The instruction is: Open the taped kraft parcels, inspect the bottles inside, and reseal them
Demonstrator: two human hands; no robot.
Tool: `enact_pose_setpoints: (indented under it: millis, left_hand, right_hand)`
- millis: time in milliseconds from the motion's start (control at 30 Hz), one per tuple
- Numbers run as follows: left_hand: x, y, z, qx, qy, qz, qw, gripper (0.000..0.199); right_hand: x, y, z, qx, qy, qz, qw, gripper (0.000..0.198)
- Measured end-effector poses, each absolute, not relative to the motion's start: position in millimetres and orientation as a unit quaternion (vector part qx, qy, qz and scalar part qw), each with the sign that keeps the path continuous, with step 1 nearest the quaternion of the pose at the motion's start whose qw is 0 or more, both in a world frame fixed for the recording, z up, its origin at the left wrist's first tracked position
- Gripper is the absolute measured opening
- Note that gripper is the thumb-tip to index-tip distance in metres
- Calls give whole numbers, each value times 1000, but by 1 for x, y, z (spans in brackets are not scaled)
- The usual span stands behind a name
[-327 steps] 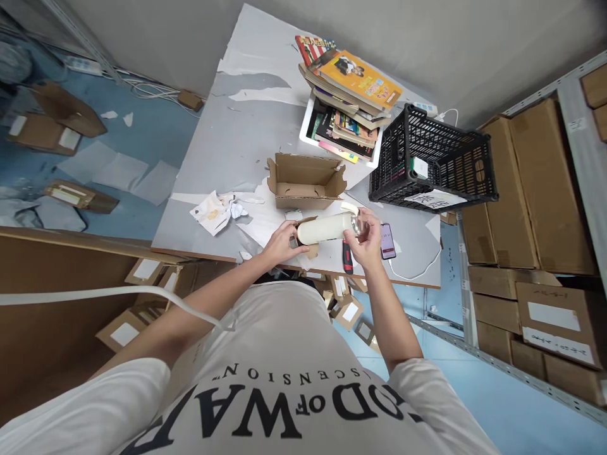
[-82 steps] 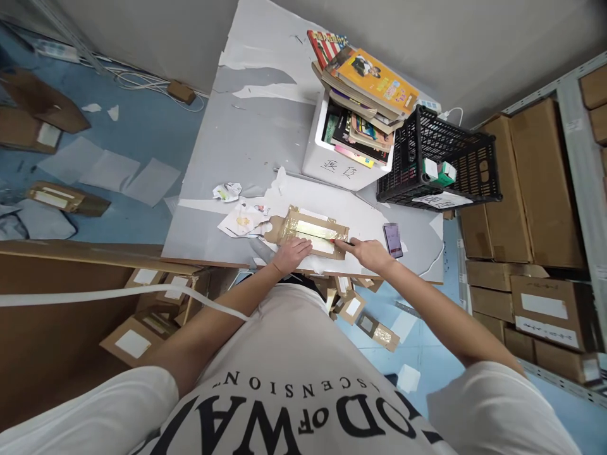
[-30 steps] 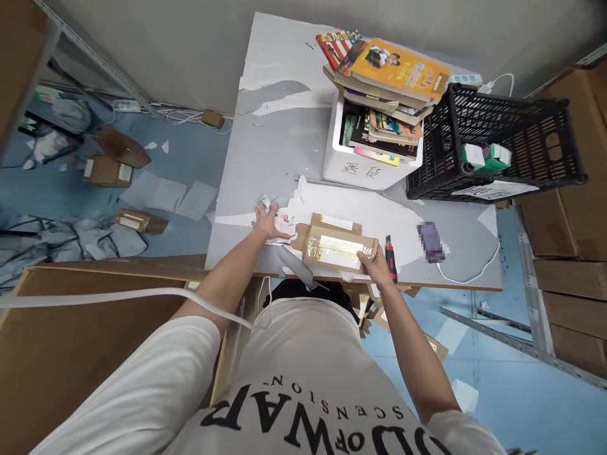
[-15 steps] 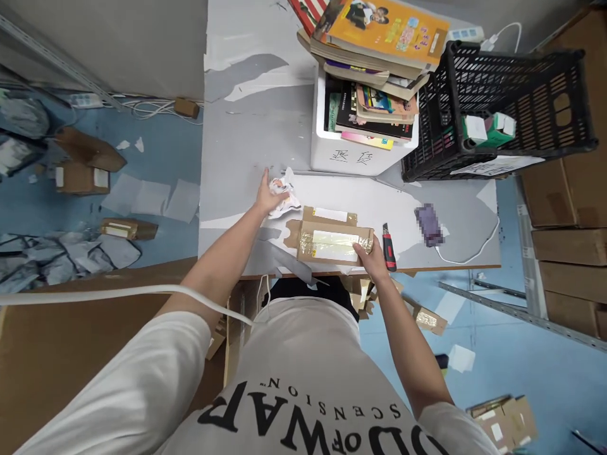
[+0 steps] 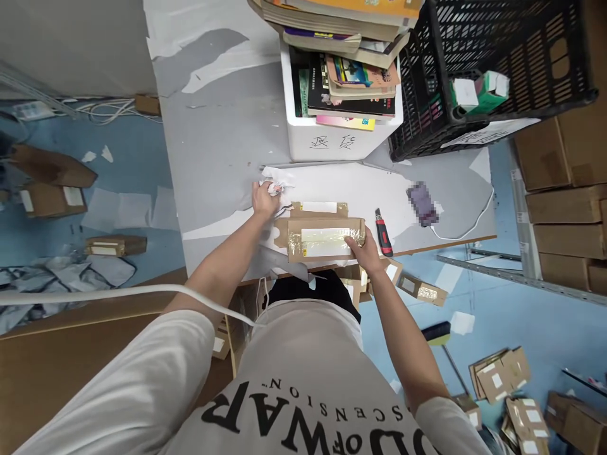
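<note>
My left hand (image 5: 264,200) is closed on a crumpled piece of white printed paper (image 5: 281,179) lying on the table. Part of the paper sticks out past the fingers. My right hand (image 5: 367,251) grips the right end of a brown cardboard box (image 5: 325,250), thumb on top and fingers around the far side. Clear tape and a white label cover the top of this box, and a flap extends from its left end. Right behind it lies another piece of cardboard (image 5: 342,207) with a white label. A red and black box cutter (image 5: 383,232) rests just right of my right hand.
Behind the hands stands a white foam box (image 5: 303,146) heaped with books (image 5: 351,95). A black plastic crate (image 5: 417,120) is beside it. A phone (image 5: 422,203) with a white cable lies at the right. Cardboard boxes (image 5: 564,208) are stacked beyond the table.
My left hand's fingers, spread at the crumpled paper before, have closed on it. The right hand keeps its grip on the box. The whole view has shifted a little.
</note>
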State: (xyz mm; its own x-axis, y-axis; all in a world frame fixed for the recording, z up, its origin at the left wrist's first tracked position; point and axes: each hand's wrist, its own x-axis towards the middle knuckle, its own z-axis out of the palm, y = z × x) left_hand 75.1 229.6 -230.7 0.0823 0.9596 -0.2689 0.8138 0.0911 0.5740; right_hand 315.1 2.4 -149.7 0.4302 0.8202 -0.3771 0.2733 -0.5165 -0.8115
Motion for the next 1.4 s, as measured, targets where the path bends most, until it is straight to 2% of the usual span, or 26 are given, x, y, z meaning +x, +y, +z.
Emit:
enact_pose_setpoints:
  millis: [100,233,367,467,533,633,800,967,1100,1200,1300,1400]
  left_hand:
    - [72,234,-230,740,607,124,263,26]
    - [88,258,-234,812,514,-25,275,36]
    - [101,262,-233,806,520,-110,260,42]
    - [87,232,-226,752,606,-40,254,33]
    - [70,198,-219,655,700,105,264,25]
    - [50,138,-208,438,766,268,387,31]
    - [54,68,-187,357,704,268,553,33]
    - [66,40,-132,299,574,304,699,53]
    - [86,12,-81,365,529,269,718,60]
    - [121,-11,-62,425,517,182,720,61]
    - [172,-37,-68,468,481,57,739,64]
    - [224,-66,-96,454,412,-56,788,61]
  right_hand:
    - [315,1,-151,-776,-357,397,336,71]
    - [317,3,-148,-771,-369,396,336,70]
    - [320,5,-147,-758,-381,403,342,69]
    - [321,3,-150,-751,-365,414,363,72]
    - [320,-1,-154,-756,-332,423,373,75]
    - [318,-10,-160,-756,-284,455,375,76]
    - [325,-26,-153,-691,-247,524,432,70]
    - [359,-65,-108,-602,-265,571,491,66]
    - [401,-136,-75,-564,-275,544,557,73]
    - [426,-207,-70,-574,-214,505,608,84]
    - [441,-283,-84,-630,-97,430,640,84]
    - [448,-356,-108,-669,-8,385,635,80]
